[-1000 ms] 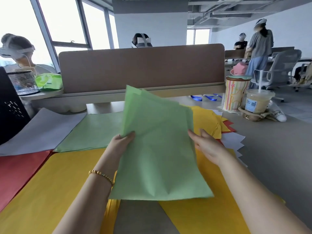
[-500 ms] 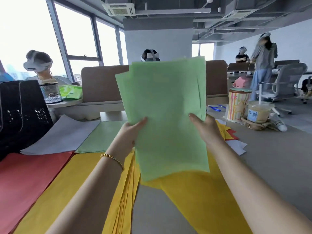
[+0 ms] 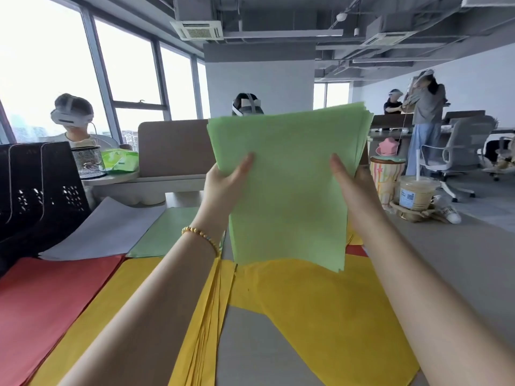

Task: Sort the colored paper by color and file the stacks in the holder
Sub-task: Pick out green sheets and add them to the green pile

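Note:
A stack of green paper [image 3: 289, 185] stands upright in front of me above the table. My left hand [image 3: 223, 185] grips its left edge and my right hand [image 3: 351, 188] grips its right edge, thumbs on the near face. On the table lie a red stack [image 3: 47, 307], a yellow stack [image 3: 111, 316], a loose yellow sheet [image 3: 320, 316], a flat green sheet [image 3: 170, 232] and a white sheet [image 3: 103, 229]. The black file holder [image 3: 36, 188] stands at the far left.
A mesh pen cup [image 3: 88, 162] and a green packet [image 3: 121, 160] sit behind the holder. A striped cup [image 3: 386, 176] and a drink with a straw [image 3: 415, 193] stand at the right. A desk divider [image 3: 172, 147] closes the back. Several people are beyond.
Both hands have lifted the green stack from a slanted lie over the table to an upright hold at head height, and its sheets now line up more squarely. My view has tilted upward.

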### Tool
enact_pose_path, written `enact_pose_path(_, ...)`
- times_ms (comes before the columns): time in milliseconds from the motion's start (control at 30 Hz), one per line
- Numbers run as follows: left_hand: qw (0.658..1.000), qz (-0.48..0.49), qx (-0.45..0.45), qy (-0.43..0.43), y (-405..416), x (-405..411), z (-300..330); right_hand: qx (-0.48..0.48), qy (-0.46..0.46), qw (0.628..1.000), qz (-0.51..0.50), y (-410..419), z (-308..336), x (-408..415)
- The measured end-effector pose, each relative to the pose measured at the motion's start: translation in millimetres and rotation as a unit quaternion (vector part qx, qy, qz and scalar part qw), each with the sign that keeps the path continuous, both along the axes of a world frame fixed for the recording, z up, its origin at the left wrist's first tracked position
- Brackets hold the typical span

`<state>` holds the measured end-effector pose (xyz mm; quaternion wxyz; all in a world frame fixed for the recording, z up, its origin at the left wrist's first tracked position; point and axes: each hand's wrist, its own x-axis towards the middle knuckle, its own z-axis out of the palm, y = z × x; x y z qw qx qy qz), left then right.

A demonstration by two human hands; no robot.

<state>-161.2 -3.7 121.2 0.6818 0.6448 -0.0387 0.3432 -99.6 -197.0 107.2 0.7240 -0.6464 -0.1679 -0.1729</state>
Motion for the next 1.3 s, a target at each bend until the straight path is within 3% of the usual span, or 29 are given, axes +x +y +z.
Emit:
enact_pose_path(267,0.999,0.005,-0.013,0.032,-1,13,-12,-0.063,0.014,0.998,0.011,4,-16,4)
enact_pose_path(467,0.991,-0.077,-0.066,0.083,17,17,-8,-0.103,0.118,0.979,0.133,-13,-74,16)
enact_pose_path(600,0.994,-0.035,-0.039,0.101,29,29,-5,-0.155,0.142,0.972,0.107,4,-73,29)
enact_pose_path(667,0.993,0.007,-0.020,0.114,48,35,-7,-0.194,0.162,0.959,0.132,19,-59,38)
enact_pose_path(800,0.984,0.053,-0.003,0.167,99,40,-20,-0.311,0.222,0.896,0.225,60,-50,54)
enact_pose_path(933,0.959,-0.005,-0.055,0.278,147,32,-39,-0.246,0.288,0.895,0.234,108,-67,72)
enact_pose_path(1067,0.926,-0.086,-0.025,0.367,185,16,-62,-0.240,0.320,0.889,0.224,152,-76,94)
enact_pose_path(1200,0.902,0.022,0.062,0.427,211,22,-79,-0.236,0.305,0.902,0.196,199,-80,110)
enact_pose_path(1300,0.896,0.136,0.095,0.412,219,33,-85,-0.253,0.289,0.901,0.200,226,-91,120)
